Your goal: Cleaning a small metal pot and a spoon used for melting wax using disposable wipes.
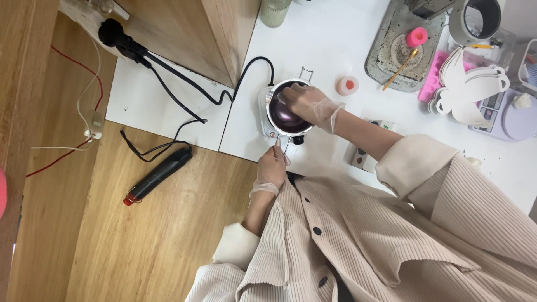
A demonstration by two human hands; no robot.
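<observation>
A small metal pot [272,114] with dark purple liquid stands on a little white hot plate [263,106] on the white table [324,39]. My left hand [271,169], in a clear glove, pinches the pot's thin wire handle [284,146] at the near side. My right hand [309,104], also gloved, reaches over the pot's rim from the right. Its fingers are closed on what looks like a thin stirrer [281,97] dipped in the liquid. My cream corduroy sleeves fill the lower right.
A black cable [184,81] runs from a plug [114,33] to the hot plate. A black rod-shaped tool with a red tip [159,174] lies on wood. Right of the pot: a small white cup [347,85], a grey tray [380,61] with a pink candle [417,37], white butterfly cut-outs [467,89], a lilac scale [514,114].
</observation>
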